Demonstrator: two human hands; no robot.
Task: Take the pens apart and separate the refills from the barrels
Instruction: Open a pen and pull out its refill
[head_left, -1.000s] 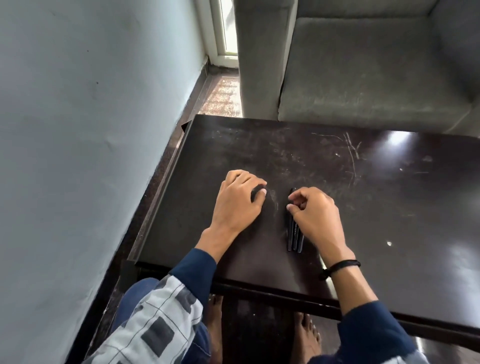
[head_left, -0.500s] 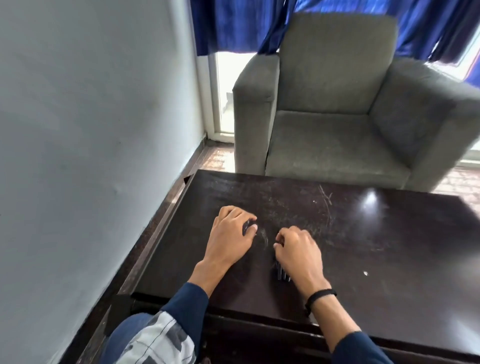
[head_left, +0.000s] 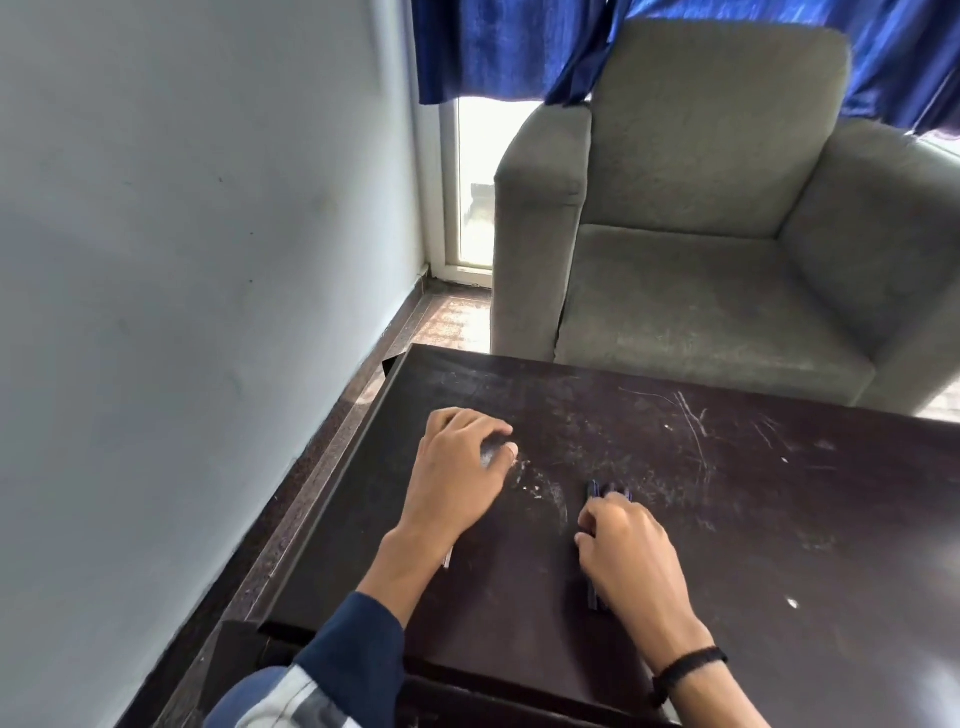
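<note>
Several dark pens (head_left: 595, 491) lie side by side on the dark table (head_left: 779, 519), pointing away from me. My right hand (head_left: 626, 553) lies over their middle with curled fingers gripping the bundle; only the far tips and the near ends (head_left: 594, 603) show. My left hand (head_left: 457, 470) rests to the left, its fingers curled over a small dark pen part (head_left: 491, 453), which is blurred and mostly hidden. A thin pale refill (head_left: 447, 560) pokes out from under my left wrist.
A grey armchair (head_left: 727, 249) stands right behind the table's far edge. A pale wall (head_left: 182, 260) runs along the left, with a narrow strip of floor (head_left: 311, 467) between it and the table. Blue curtains (head_left: 493, 47) hang at the back.
The view has tilted up, bringing in the armchair and curtains. My right hand has slid back along the pens, so their far tips now show. My left hand stays curled in place.
</note>
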